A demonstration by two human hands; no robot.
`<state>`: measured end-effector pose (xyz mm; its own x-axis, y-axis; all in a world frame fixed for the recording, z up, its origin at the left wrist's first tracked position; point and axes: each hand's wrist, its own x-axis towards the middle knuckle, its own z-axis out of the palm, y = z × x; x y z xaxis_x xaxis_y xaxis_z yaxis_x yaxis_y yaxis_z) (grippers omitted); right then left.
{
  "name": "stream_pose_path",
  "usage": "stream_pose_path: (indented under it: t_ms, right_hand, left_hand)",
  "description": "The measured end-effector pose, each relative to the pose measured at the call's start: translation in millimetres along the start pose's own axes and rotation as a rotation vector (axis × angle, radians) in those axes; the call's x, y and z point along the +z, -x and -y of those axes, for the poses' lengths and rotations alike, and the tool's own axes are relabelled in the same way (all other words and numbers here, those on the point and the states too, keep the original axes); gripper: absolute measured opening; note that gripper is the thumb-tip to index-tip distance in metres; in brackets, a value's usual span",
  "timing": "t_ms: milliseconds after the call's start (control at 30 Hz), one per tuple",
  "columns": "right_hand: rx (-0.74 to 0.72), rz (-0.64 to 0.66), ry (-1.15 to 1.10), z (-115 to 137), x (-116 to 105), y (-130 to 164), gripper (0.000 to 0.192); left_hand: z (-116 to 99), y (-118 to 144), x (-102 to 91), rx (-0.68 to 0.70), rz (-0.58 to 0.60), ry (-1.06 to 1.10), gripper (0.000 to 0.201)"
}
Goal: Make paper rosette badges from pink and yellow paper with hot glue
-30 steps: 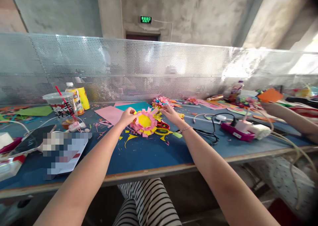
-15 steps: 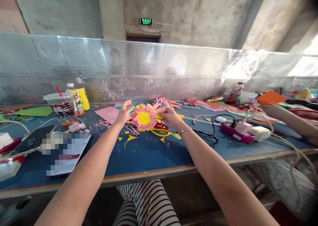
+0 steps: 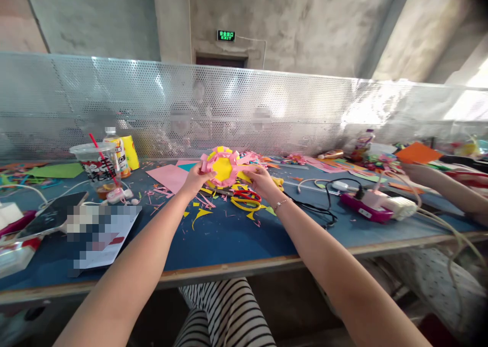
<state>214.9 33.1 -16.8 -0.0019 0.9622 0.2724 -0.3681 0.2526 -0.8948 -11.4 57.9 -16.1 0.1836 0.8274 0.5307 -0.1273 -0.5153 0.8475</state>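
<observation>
Pink strip (image 3: 246,167) pinched in the right hand (image 3: 262,181), the left hand (image 3: 196,179) grips the paper flower (image 3: 223,170).

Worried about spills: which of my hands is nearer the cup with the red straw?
Left: the left hand is right of the cup; the right hand is farther, at the right of the paper flower.

Bare forearms (image 3: 152,255), one bracelet (image 3: 280,203) and striped legwear (image 3: 238,316).
The bracelet on the right wrist (image 3: 277,200) is thin and pale, its links or beads too small to tell apart; the legwear is whitish cloth crossed by narrow black stripes that curve around the leg; the fingers (image 3: 207,176) are bare.
</observation>
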Motion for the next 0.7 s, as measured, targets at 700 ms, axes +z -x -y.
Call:
stream_pose_path:
  t_ms: [700]
  right_hand:
    - [0.082, -0.092, 0.232, 2.4, -26.2, -11.2, 0.017]
  left_hand:
    - [-8.9, -5.6, -42.1, -0.297, 0.117, 0.116, 0.024]
